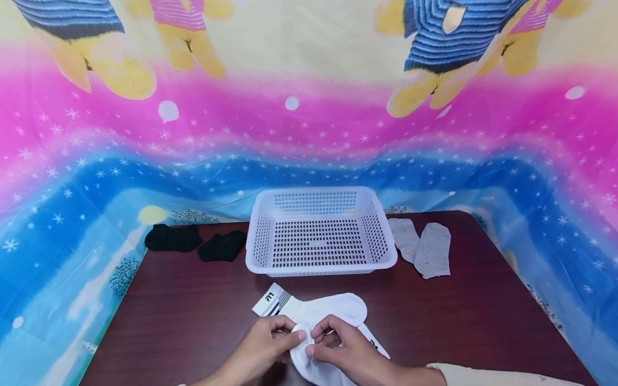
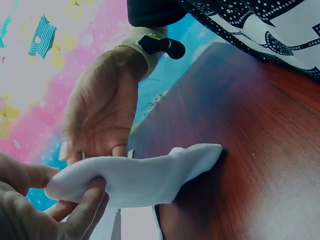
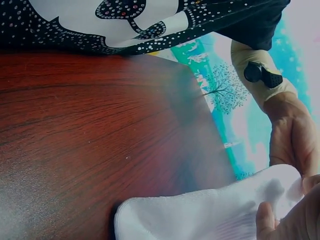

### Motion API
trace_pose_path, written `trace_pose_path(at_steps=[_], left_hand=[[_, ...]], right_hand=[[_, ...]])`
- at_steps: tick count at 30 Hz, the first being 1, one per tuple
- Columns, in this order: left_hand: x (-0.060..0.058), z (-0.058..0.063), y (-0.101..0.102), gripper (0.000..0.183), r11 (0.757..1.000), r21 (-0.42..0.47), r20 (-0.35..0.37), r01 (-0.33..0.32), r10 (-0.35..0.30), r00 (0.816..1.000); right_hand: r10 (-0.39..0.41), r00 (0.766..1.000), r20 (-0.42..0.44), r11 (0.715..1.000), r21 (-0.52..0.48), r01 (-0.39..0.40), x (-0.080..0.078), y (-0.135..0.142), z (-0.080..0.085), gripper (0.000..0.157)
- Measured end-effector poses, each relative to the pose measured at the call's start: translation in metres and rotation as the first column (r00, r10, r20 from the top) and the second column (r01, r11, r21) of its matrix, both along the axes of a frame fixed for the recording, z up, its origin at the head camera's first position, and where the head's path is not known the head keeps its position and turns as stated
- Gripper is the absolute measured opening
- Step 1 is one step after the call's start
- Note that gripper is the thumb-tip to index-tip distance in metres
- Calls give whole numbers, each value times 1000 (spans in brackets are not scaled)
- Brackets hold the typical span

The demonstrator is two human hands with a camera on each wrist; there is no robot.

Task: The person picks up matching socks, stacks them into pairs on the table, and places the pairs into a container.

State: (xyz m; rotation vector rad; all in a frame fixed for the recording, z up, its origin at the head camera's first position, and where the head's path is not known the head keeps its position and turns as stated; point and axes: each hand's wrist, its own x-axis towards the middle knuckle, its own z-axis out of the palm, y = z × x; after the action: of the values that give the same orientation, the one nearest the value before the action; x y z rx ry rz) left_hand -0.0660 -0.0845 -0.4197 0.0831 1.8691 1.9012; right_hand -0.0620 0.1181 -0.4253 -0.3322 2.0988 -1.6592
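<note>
Both hands are on one end of a white sock (image 1: 305,362) at the table's near side. My left hand (image 1: 260,343) pinches that rounded end between thumb and fingers; in the left wrist view the rest of the sock (image 2: 140,182) stretches toward the table. From the other side my right hand (image 1: 354,351) pinches the same end, its thumb close to the left thumb. Just beyond lies a second white sock (image 1: 333,308), flat, with black stripes and lettering on its cuff. Another lettered cuff (image 1: 376,341) shows beside the right hand; which sock it belongs to I cannot tell.
A white perforated plastic basket (image 1: 321,271) stands at the back of the dark red wooden table (image 1: 193,316). Two black socks (image 1: 174,237) lie left of it, two grey socks (image 1: 433,249) right of it. A patterned cloth (image 1: 309,115) hangs behind and around the table.
</note>
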Motion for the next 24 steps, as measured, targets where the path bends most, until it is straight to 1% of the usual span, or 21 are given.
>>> trace_pose_path(at_steps=[3, 5, 8, 10, 13, 16, 20, 22, 24], left_hand=[[0, 2, 0, 33, 999, 36, 14, 12, -12, 1000], [0, 4, 1, 37, 996, 83, 46, 17, -21, 999], [-1, 5, 1, 42, 990, 137, 81, 20, -32, 996], [-1, 6, 0, 44, 986, 164, 105, 21, -39, 994], [-1, 7, -1, 44, 982, 184, 104, 41, -61, 993], [-1, 7, 0, 43, 978, 198, 92, 61, -80, 993], [-2, 5, -1, 43, 977, 203, 81, 65, -83, 993], [-2, 3, -2, 43, 977, 203, 80, 68, -86, 993], [-4, 1, -3, 41, 980, 188, 64, 68, -81, 995]], right_hand=[[3, 1000, 20, 1000, -14, -3, 1, 0, 2, 35], [-1, 999, 40, 1000, -27, 2, 1, 0, 2, 38], [-1, 997, 78, 997, -78, 7, 3, -2, 2, 45], [0, 996, 89, 994, -110, 10, 3, -2, 1, 50], [-10, 995, 97, 989, -145, 24, 4, -3, -1, 54], [-31, 998, 54, 994, -103, 36, 3, -2, -2, 46], [-26, 1000, 7, 999, -34, 26, 1, 0, -2, 29], [-27, 1000, -4, 1000, -12, 27, 0, 2, -2, 23], [-36, 999, -4, 999, -17, 36, -1, 3, -1, 21]])
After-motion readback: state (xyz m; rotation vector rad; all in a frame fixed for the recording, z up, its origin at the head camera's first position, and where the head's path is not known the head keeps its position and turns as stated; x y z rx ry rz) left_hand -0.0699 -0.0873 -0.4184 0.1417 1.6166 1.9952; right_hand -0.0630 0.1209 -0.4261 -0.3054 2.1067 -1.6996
